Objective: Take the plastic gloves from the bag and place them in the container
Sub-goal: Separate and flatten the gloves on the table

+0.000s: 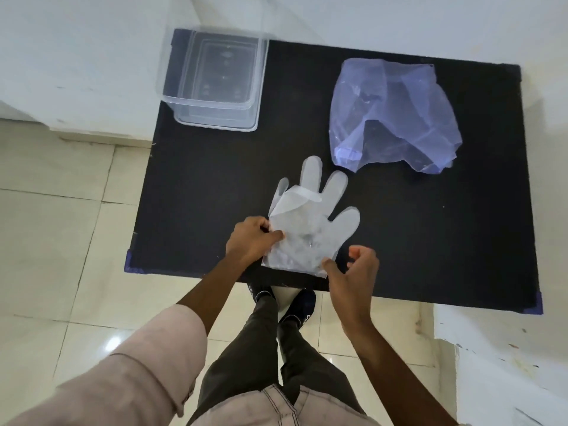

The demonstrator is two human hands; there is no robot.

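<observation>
Clear plastic gloves lie flat in a stack near the front edge of the black table, fingers pointing away from me. My left hand pinches the stack's left edge. My right hand touches the cuff's lower right corner with the thumb, its other fingers curled and apart. The bluish transparent bag lies crumpled at the back right, apart from both hands. The clear rectangular container stands at the back left corner with nothing visible inside.
The table stands on a pale tiled floor, with white walls behind and to the left. My legs and dark shoes are just under the front edge. A white ledge is at the right.
</observation>
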